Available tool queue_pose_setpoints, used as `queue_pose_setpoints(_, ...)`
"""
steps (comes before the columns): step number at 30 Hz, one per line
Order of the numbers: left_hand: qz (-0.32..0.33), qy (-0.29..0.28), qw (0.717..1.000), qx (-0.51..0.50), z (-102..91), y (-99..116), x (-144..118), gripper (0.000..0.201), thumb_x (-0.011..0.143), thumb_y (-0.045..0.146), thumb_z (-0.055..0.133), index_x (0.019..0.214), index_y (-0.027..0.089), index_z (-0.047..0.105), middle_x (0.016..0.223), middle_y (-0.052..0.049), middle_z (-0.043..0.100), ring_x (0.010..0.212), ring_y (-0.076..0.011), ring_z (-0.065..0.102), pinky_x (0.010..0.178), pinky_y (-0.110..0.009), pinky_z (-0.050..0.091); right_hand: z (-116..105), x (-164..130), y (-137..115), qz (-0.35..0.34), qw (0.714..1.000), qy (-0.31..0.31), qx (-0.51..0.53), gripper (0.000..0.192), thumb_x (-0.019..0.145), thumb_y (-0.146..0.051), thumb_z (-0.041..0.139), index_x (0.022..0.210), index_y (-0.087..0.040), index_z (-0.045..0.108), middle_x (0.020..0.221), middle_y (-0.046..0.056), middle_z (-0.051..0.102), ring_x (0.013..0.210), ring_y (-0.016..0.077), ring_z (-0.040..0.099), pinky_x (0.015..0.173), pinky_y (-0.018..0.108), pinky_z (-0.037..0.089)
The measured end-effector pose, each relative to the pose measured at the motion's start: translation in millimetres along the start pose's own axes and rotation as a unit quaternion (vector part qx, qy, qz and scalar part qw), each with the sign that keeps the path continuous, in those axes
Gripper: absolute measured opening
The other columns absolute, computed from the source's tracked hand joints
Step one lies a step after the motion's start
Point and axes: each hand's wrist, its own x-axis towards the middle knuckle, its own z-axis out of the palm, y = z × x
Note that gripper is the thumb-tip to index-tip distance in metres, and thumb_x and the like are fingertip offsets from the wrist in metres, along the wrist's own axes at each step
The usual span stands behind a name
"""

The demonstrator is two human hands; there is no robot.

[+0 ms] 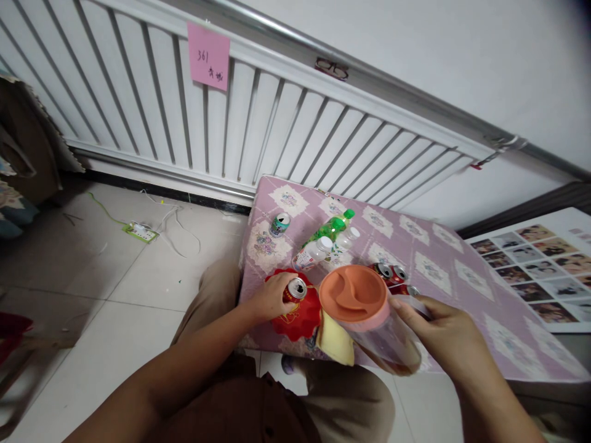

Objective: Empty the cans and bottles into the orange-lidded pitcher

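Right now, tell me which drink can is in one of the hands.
The red can in the left hand; the teal can stands untouched on the tablecloth, and the other red cans sit beyond the pitcher.

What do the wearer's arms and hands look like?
Left hand and right hand are ungloved, with no watch or bracelet visible. The forearms are bare, tapering towards the wrists; no cables or markings visible. A brown top covers the torso.

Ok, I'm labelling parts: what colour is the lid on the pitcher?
The lid is orange; it shows best in the head view.
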Motion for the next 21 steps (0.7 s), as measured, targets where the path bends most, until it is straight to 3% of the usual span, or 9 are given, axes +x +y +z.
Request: queue_pose_setpoints(21, 0.003, 0.001, 1.0, 0.005, 0.8, -2.3, 0.3, 0.068, 0.072, 0.014, 0.07, 0.136, 0.02, 0.048, 0.139, -0.012, 0.058, 0.13, -0.0297, 0.055, 0.116, -0.047, 0.041, -0.4, -0.3, -2.0, 0.034, 0.999, -0.007, -0.007, 0.054, 0.06, -0.069, 0.063, 0.068, -0.018, 0.077, 0.066, 0.004, 0.073, 0.065, 0.0254, 0.063, 0.056, 0.031, 0.047)
